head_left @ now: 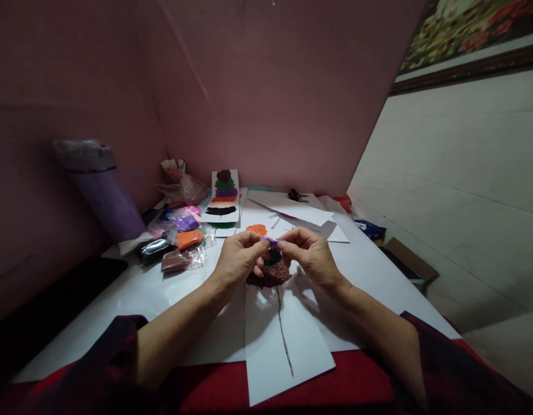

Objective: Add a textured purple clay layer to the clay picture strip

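Observation:
Between the fingertips of my left hand (244, 255) and my right hand (310, 253) is a small strip of purple modelling clay (273, 243). Both hands pinch it, one at each end, above a sheet of white paper (270, 346). On that sheet lies a textured clay shape (277, 272) in dark brown, reddish brown and dark green, partly hidden behind my fingers. A thin dark line (284, 337) runs from the shape toward the sheet's near edge. Just beyond my left hand is an orange clay piece (256, 229) with a textured surface.
Bags of coloured clay, with orange (190, 239) and brown (175, 260) ones nearest, lie at the left. Behind them stand a card with colour bands (223, 199) and a purple bottle (104, 190). Loose white paper (292, 210) and a dark keylike object (296, 196) lie at the back.

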`<act>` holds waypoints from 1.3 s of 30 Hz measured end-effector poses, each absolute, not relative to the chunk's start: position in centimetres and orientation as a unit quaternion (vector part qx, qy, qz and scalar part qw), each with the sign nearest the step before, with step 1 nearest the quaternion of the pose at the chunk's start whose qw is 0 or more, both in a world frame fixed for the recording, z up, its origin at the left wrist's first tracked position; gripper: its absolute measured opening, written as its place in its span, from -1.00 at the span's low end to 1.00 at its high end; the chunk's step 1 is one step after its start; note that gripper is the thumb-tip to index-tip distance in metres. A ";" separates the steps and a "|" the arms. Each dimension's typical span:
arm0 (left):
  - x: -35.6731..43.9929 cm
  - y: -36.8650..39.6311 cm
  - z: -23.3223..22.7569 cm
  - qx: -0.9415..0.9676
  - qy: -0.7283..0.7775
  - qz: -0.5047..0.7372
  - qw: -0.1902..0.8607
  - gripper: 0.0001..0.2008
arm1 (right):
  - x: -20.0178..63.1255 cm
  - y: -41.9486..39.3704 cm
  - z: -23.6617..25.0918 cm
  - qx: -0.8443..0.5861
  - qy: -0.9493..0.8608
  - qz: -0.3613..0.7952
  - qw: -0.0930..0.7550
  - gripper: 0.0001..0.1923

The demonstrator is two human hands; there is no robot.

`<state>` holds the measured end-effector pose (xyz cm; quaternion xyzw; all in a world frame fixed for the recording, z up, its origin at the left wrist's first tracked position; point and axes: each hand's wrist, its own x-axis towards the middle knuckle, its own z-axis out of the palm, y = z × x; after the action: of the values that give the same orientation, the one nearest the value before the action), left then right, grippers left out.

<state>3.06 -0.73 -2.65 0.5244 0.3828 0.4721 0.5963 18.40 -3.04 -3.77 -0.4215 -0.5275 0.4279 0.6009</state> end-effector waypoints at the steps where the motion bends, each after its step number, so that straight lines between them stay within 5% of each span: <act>1: 3.0 -0.6 -2.7 0.515 0.388 0.486 0.591 -0.77 | 18.5 -3.0 -3.8 -0.425 -0.514 0.426 0.612 -0.79; 10: 2.1 -0.2 -2.1 0.477 0.372 0.551 0.575 -0.78 | 19.1 -2.5 -4.0 -0.442 -0.468 0.419 0.640 -0.74; 19: 2.6 -0.5 -2.7 0.527 0.336 0.477 0.618 -0.53 | 18.6 -2.9 -3.8 -0.395 -0.524 0.451 0.605 -0.65; 39: 3.0 -0.8 -2.6 0.552 0.373 0.422 0.615 -0.77 | 18.2 -3.1 -3.9 -0.429 -0.552 0.440 0.564 -0.76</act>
<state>2.97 -0.78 -2.65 0.5522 0.3730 0.4220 0.6147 18.19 -3.11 -3.93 -0.4288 -0.5517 0.4401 0.5640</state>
